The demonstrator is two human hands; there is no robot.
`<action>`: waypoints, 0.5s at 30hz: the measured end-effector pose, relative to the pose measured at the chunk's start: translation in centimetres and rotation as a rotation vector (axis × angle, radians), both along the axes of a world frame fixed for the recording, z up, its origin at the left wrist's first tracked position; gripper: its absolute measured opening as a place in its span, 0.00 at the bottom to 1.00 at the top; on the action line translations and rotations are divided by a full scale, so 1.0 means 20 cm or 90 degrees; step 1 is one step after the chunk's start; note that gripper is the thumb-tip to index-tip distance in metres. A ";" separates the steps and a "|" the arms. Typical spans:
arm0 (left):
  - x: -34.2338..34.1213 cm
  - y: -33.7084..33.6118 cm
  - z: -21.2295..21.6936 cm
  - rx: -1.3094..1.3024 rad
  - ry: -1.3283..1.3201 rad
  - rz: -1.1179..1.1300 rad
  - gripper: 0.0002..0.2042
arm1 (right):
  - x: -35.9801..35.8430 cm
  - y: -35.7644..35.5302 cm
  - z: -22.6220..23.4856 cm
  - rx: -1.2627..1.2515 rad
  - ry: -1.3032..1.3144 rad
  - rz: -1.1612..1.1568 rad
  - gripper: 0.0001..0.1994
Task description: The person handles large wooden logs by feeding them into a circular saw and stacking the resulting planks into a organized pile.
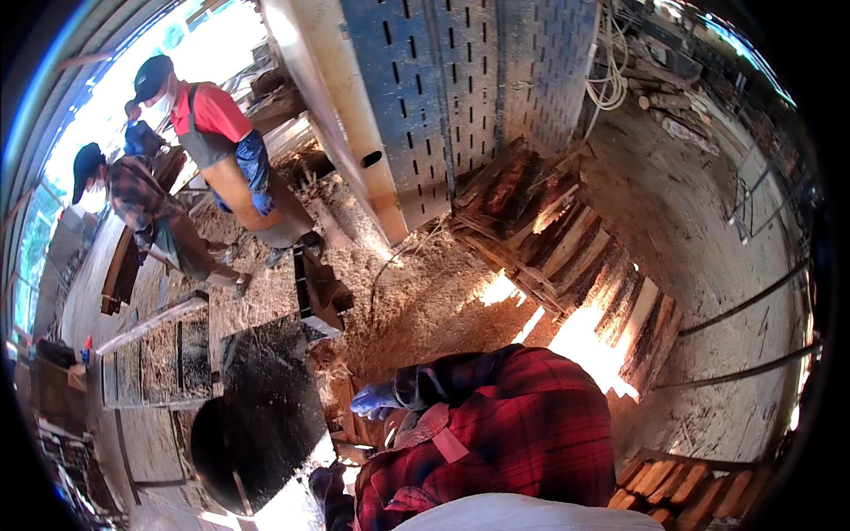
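A: Where are the hands?

B: Both are low in the middle, beside the red plaid sleeve. The left hand (329, 485), in a dark glove, sits near the bottom edge just right of the big dark curved guard plate (266, 416). I cannot tell whether its fingers are clenched or released; it is mostly in shadow.

A: And the other?

B: The right hand (374, 400) wears a blue glove and lies above the left one, at the sawdust-covered edge by the guard. Its fingers curl downward, but what they grasp, if anything, is hidden.

A: What lies around them?

B: A slatted wooden saw bed (155, 358) strewn with sawdust stretches to the left. To the right a stack of rough slabs with bark (567, 243) leans in a row, sunlit in patches. More bark-edged offcuts (673, 487) lie at the lower right.

A: Anyone else?

B: Two other people stand at the upper left, well apart: one in a red shirt with an apron and blue gloves (221, 146), one in a plaid shirt and cap (142, 208), bent beside a plank (119, 270).
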State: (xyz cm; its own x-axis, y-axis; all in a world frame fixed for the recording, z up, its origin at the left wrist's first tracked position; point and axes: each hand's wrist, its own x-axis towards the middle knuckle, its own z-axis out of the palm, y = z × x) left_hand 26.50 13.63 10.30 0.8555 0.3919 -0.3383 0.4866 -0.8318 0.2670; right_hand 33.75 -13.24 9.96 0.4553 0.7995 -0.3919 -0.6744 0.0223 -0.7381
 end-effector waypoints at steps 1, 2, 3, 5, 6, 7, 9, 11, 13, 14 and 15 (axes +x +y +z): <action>-0.01 0.02 0.00 -0.002 -0.001 0.009 0.18 | -0.01 0.00 0.02 -0.023 0.000 -0.004 0.19; -0.07 0.07 0.01 -0.008 -0.002 0.027 0.18 | -0.03 0.01 0.04 -0.047 -0.004 0.009 0.21; -0.10 0.10 0.01 -0.016 -0.003 0.037 0.18 | -0.05 0.02 0.07 -0.070 -0.010 0.027 0.24; -0.20 0.13 0.04 -0.028 -0.012 0.057 0.18 | -0.07 0.04 0.08 -0.094 -0.020 0.066 0.30; -0.25 0.14 0.06 -0.025 -0.015 0.070 0.18 | -0.08 0.05 0.10 -0.104 -0.028 0.074 0.30; -0.22 0.09 0.05 -0.030 -0.008 0.052 0.18 | -0.09 -0.03 0.16 -0.123 -0.026 0.054 0.31; -0.28 0.08 0.08 -0.021 -0.017 0.071 0.18 | -0.13 0.00 0.21 -0.150 -0.069 0.086 0.31; -0.39 0.14 0.03 -0.076 -0.088 0.124 0.19 | -0.16 0.05 0.19 -0.158 -0.063 0.116 0.29; -0.36 0.12 0.12 -0.100 0.022 0.116 0.14 | -0.19 0.08 0.18 -0.153 -0.050 0.139 0.27; -0.34 0.10 0.19 -0.100 0.105 0.097 0.16 | -0.20 0.09 0.18 -0.156 -0.049 0.149 0.27; -0.38 0.10 0.19 -0.092 0.087 0.098 0.16 | -0.23 0.13 0.18 -0.155 -0.049 0.166 0.27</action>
